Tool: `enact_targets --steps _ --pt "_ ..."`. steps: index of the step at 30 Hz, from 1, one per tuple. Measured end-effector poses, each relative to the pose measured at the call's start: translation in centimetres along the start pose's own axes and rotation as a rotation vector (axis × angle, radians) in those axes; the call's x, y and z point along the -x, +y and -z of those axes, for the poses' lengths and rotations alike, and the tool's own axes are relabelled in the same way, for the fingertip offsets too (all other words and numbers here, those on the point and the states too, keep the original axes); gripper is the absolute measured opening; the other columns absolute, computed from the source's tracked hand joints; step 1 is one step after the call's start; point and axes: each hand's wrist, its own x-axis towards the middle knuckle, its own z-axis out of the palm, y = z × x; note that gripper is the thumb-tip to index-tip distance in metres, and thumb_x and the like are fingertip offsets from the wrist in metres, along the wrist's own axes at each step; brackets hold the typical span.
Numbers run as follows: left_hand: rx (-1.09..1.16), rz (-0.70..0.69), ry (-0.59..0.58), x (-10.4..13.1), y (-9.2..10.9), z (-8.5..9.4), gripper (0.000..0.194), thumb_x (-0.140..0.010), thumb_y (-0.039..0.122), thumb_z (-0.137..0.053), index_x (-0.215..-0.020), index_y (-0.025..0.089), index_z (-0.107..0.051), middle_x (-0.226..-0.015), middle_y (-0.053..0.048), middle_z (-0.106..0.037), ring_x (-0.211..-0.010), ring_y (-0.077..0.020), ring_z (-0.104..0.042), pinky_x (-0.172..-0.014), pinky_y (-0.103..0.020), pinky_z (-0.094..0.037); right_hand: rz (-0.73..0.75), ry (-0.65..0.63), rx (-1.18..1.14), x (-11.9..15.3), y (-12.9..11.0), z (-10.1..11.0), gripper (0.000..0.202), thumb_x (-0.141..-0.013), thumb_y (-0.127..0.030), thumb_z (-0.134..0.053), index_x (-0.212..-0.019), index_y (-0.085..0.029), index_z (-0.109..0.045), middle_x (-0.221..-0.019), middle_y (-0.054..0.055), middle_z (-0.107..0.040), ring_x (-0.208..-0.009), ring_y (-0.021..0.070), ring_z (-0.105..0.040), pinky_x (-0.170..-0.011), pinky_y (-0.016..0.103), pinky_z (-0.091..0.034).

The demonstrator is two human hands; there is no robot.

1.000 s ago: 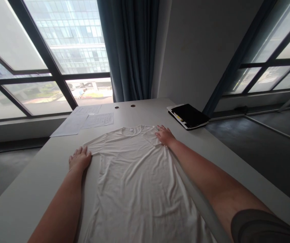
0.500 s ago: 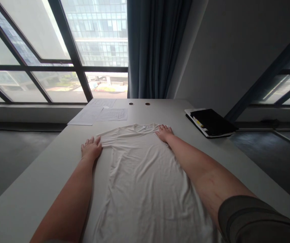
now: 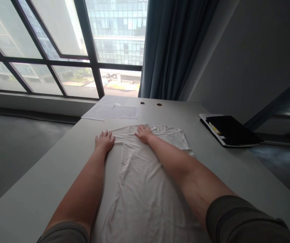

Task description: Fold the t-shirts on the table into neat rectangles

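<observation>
Head view, and both bare hands are down on the white table (image 3: 58, 182), working at a pale T-shirt (image 3: 145, 192)! Left hand (image 3: 104, 141) lies flat, fingers a little apart and gripping nothing, its thumb side right up against the end of the left-hand sleeve (image 3: 119, 136). Right hand (image 3: 143, 133) is flat too, open and palm down, planted on the shirt's shoulder between that sleeve and the collar (image 3: 160, 129), its fingertips near the top edge. What a reach: the right forearm slants straight over the shirt's chest, with a dark sleeve cuff (image 3: 226, 209) up around the elbow! The shirt itself stretches lengthwise down the middle of the table, collar at the far end, creases running through the body, the near end passing out of the picture. Over on the right, the other sleeve (image 3: 182, 141) lies loose and rumpled at its end. Beyond the collar, two round holes (image 3: 142, 103) pierce the tabletop, and off to their left sit overlapping paper sheets (image 3: 98, 112) with faint writing. Far right, near the table's edge, rests a black folder (image 3: 236, 130) on white sheets, something yellow (image 3: 214, 128) peeking out beside it. Behind it all, a blue curtain (image 3: 175, 44) hangs beside a big dark-framed window (image 3: 116, 30).
</observation>
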Motion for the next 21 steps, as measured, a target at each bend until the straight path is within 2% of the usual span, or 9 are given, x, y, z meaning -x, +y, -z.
enact_targets --steps 4,7,12,14,17,19,21 --pt "0.012 -0.001 0.001 0.1 0.0 0.0 0.066 -0.103 0.05 -0.031 -0.164 0.025 -0.037 -0.173 -0.009 -0.028 -0.159 -0.0354 -0.023 -0.125 -0.066 -0.018 -0.051 -0.042 0.004 -0.9 -0.5 0.3 0.074 -0.106 -0.061 -0.026 -0.17 -0.028 -0.014 -0.177 0.006 -0.001 -0.163 0.0319 -0.001 -0.125 0.068 -0.001" --pt "0.022 0.01 0.0 0.1 0.0 0.1 0.066 -0.103 0.051 -0.031 -0.164 0.026 -0.037 -0.173 -0.008 -0.027 -0.159 -0.0347 -0.023 -0.126 -0.065 -0.016 -0.075 -0.077 0.025 -0.9 -0.6 0.8 0.074 -0.104 -0.065 -0.027 -0.17 -0.033 -0.012 -0.177 0.004 0.0 -0.163 0.0321 0.001 -0.124 0.071 0.002" --pt "0.032 0.014 0.008 0.2 0.0 0.0 0.067 -0.103 0.051 -0.03 -0.164 0.024 -0.037 -0.173 -0.009 -0.028 -0.159 -0.034 -0.024 -0.126 -0.065 -0.016 -0.044 0.017 0.072 0.7 -2.9 1.1 0.071 -0.107 -0.058 -0.027 -0.169 -0.025 -0.018 -0.177 0.01 -0.005 -0.162 0.0328 -0.003 -0.123 0.072 0.004" --pt "0.033 0.008 0.017 0.2 0.0 -0.1 0.067 -0.103 0.05 -0.031 -0.164 0.024 -0.038 -0.173 -0.009 -0.029 -0.159 -0.0345 -0.024 -0.126 -0.066 -0.017 0.011 0.06 0.052 2.5 -4.3 1.0 0.07 -0.108 -0.055 -0.027 -0.169 -0.022 -0.019 -0.177 0.011 -0.008 -0.162 0.0313 -0.004 -0.124 0.07 0.001" --pt "0.04 0.0 0.035 0.1 -0.2 -0.3 0.065 -0.102 0.049 -0.034 -0.162 0.023 -0.041 -0.172 -0.01 -0.031 -0.158 -0.0351 -0.026 -0.125 -0.067 -0.018 0.13 0.1 0.01 6.9 -5.4 0.8 0.069 -0.108 -0.057 -0.029 -0.168 -0.023 -0.023 -0.176 0.01 -0.012 -0.162 0.0318 -0.004 -0.124 0.069 -0.002" --pt "0.053 -0.014 0.042 -0.1 -0.3 -0.5 0.063 -0.102 0.047 -0.036 -0.161 0.023 -0.043 -0.171 -0.01 -0.033 -0.158 -0.0346 -0.027 -0.125 -0.067 -0.018 0.207 0.15 -0.015 10.7 -4.3 0.8 0.065 -0.108 -0.058 -0.03 -0.166 -0.027 -0.033 -0.176 0.008 -0.014 -0.162 0.0323 -0.004 -0.125 0.067 -0.005" --pt "0.082 -0.038 0.057 -0.3 -0.4 -0.8 0.061 -0.102 0.043 -0.039 -0.159 0.022 -0.044 -0.17 -0.011 -0.035 -0.157 -0.034 -0.029 -0.125 -0.068 -0.018 0.221 0.207 -0.047 14.8 -1.4 0.7 0.062 -0.107 -0.059 -0.033 -0.161 -0.029 -0.042 -0.175 0.008 -0.021 -0.162 0.0334 -0.007 -0.126 0.066 -0.007"
